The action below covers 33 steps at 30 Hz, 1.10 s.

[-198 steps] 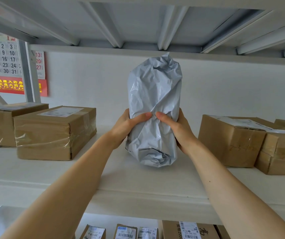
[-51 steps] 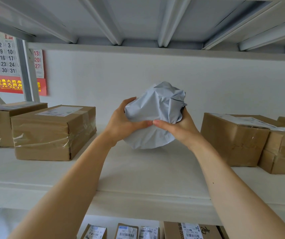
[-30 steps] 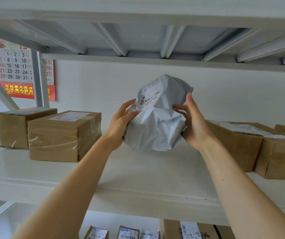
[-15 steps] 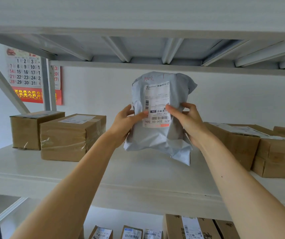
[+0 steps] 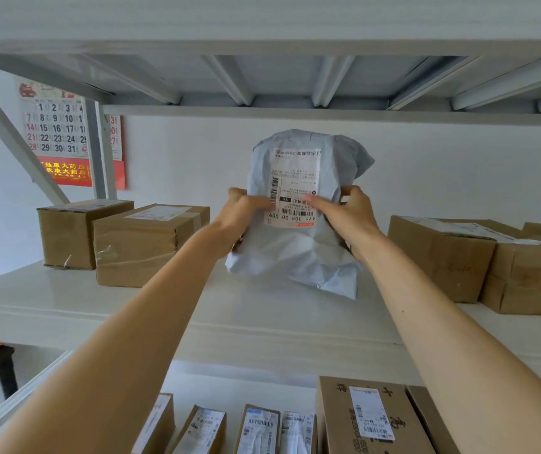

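A grey plastic mailer parcel [image 5: 298, 253] stands upright on the white shelf [image 5: 65, 309], its white shipping label [image 5: 295, 178] facing me upside down. My left hand [image 5: 241, 216] grips the parcel's left side, thumb lying across the label's lower left. My right hand [image 5: 349, 213] grips the right side, its thumb on the label as well. The parcel's bottom rests on the shelf or sits just above it; I cannot tell which.
Two taped cardboard boxes [image 5: 144, 240] sit on the shelf to the left, and more boxes [image 5: 442, 257] crowd the right. A calendar [image 5: 62, 132] hangs on the wall behind the rack post. Several labelled parcels [image 5: 262, 430] fill the shelf below. The upper shelf is close overhead.
The parcel was tipped over, turned round so its label faces me, then stood upright again. Both hands have shifted their hold onto the label side, and the view has moved back.
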Tool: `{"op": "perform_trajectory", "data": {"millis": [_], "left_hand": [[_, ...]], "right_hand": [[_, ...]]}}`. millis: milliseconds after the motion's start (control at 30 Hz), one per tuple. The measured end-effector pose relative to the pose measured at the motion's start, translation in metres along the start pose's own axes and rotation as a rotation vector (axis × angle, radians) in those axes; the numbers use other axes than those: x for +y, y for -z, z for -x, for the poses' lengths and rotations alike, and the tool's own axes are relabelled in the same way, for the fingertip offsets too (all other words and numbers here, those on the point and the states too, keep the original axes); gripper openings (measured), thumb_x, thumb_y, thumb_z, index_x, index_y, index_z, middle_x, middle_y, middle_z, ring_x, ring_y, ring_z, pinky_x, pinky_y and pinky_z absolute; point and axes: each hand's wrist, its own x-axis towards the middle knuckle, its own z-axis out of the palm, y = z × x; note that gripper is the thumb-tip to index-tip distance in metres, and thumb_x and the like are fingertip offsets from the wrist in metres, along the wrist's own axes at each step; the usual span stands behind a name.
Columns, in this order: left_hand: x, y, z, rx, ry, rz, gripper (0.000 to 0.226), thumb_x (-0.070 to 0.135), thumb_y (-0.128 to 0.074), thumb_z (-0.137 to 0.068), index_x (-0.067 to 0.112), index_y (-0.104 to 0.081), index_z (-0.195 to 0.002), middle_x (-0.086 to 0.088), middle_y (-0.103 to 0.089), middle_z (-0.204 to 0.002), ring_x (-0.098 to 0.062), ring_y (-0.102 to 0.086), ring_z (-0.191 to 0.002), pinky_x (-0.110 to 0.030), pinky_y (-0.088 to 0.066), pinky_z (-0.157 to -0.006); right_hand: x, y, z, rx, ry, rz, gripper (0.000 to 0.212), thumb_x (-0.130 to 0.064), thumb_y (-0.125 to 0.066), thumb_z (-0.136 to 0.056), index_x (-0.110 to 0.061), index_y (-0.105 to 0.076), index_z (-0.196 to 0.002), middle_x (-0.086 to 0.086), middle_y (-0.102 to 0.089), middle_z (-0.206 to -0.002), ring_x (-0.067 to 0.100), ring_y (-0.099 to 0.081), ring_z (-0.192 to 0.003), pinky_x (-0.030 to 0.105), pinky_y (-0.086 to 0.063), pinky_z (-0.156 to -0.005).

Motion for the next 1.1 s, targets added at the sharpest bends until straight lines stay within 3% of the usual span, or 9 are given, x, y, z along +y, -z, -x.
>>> {"op": "perform_trajectory", "data": {"millis": [133, 267, 467, 567, 633, 700, 800, 967, 1100], "left_hand": [[-0.001, 0.021, 0.004, 0.067, 0.105, -0.075, 0.086, 0.046, -0.077, -0.061, 0.005, -0.049, -0.131, -0.011, -0.069, -0.113, -0.029, -0.07, -0.098, -0.044, -0.058, -0.087], [-0.001, 0.037, 0.017, -0.053, 0.204, -0.112, 0.03, 0.034, -0.063, -0.087, 0.013, -0.072, -0.105, -0.007, -0.075, -0.095, -0.026, -0.07, -0.089, -0.035, -0.053, -0.083], [-0.006, 0.052, 0.021, -0.041, 0.279, -0.156, 0.019, 0.03, -0.062, -0.084, 0.013, -0.07, -0.083, -0.005, -0.071, -0.072, -0.025, -0.066, -0.075, -0.033, -0.048, -0.079], [-0.008, 0.054, 0.02, 0.005, 0.25, -0.187, 0.019, 0.027, -0.064, -0.085, 0.011, -0.072, -0.091, -0.009, -0.074, -0.084, -0.028, -0.067, -0.083, -0.037, -0.051, -0.085], [-0.011, 0.054, 0.015, 0.048, 0.183, -0.221, 0.032, 0.023, -0.065, -0.086, 0.009, -0.067, -0.115, -0.011, -0.071, -0.113, -0.029, -0.066, -0.097, -0.039, -0.051, -0.091], [-0.013, 0.053, 0.013, 0.094, 0.13, -0.259, 0.062, 0.02, -0.064, -0.089, 0.014, -0.043, -0.146, -0.006, -0.051, -0.139, -0.029, -0.056, -0.116, -0.037, -0.046, -0.096], [-0.013, 0.053, 0.014, 0.115, 0.058, -0.312, 0.066, 0.017, -0.06, -0.092, 0.018, -0.035, -0.153, -0.007, -0.049, -0.136, -0.022, -0.048, -0.111, -0.029, -0.039, -0.089], [-0.012, 0.054, 0.009, 0.122, 0.015, -0.485, 0.047, 0.018, -0.059, -0.093, 0.018, -0.056, -0.14, -0.006, -0.057, -0.13, -0.02, -0.049, -0.107, -0.026, -0.038, -0.089], [-0.001, 0.051, 0.004, 0.188, -0.075, -0.568, 0.05, 0.008, -0.062, -0.09, 0.019, -0.057, -0.138, 0.0, -0.055, -0.112, -0.015, -0.052, -0.091, -0.022, -0.041, -0.074]], "right_hand": [[-0.011, -0.006, 0.0, -0.146, -0.189, -0.118, 0.007, -0.012, -0.067, -0.085, -0.011, -0.06, -0.083, 0.004, -0.058, -0.072, 0.022, -0.056, -0.073, 0.035, -0.046, -0.072], [-0.006, -0.021, 0.005, -0.201, -0.235, -0.063, 0.017, -0.01, -0.067, -0.086, -0.004, -0.065, -0.101, 0.012, -0.07, -0.095, 0.026, -0.069, -0.085, 0.039, -0.057, -0.084], [-0.006, -0.036, 0.01, -0.261, -0.294, -0.072, 0.005, -0.009, -0.064, -0.088, -0.005, -0.062, -0.087, 0.007, -0.06, -0.076, 0.022, -0.06, -0.071, 0.033, -0.049, -0.071], [-0.003, -0.038, 0.009, -0.293, -0.339, -0.143, 0.012, -0.007, -0.062, -0.09, -0.007, -0.059, -0.078, 0.002, -0.055, -0.06, 0.015, -0.056, -0.054, 0.028, -0.047, -0.062], [0.0, -0.039, 0.009, -0.317, -0.352, -0.157, 0.014, -0.005, -0.061, -0.091, -0.007, -0.059, -0.078, 0.0, -0.055, -0.056, 0.012, -0.056, -0.048, 0.025, -0.047, -0.053], [0.004, -0.041, 0.009, -0.327, -0.362, -0.158, 0.015, -0.004, -0.059, -0.092, -0.008, -0.055, -0.078, -0.001, -0.055, -0.052, 0.01, -0.055, -0.043, 0.021, -0.043, -0.045], [0.01, -0.045, 0.004, -0.325, -0.397, -0.19, 0.011, -0.005, -0.059, -0.093, -0.008, -0.054, -0.084, -0.002, -0.056, -0.045, 0.009, -0.056, -0.039, 0.016, -0.041, -0.038], [0.009, -0.055, 0.002, -0.364, -0.443, -0.223, 0.005, -0.011, -0.057, -0.095, -0.007, -0.059, -0.097, 0.003, -0.061, -0.064, 0.015, -0.06, -0.057, 0.024, -0.046, -0.05], [-0.002, -0.049, 0.002, -0.293, -0.441, -0.213, 0.046, -0.031, -0.065, -0.083, -0.013, -0.057, -0.125, 0.01, -0.068, -0.104, 0.024, -0.068, -0.089, 0.032, -0.054, -0.067]]}}
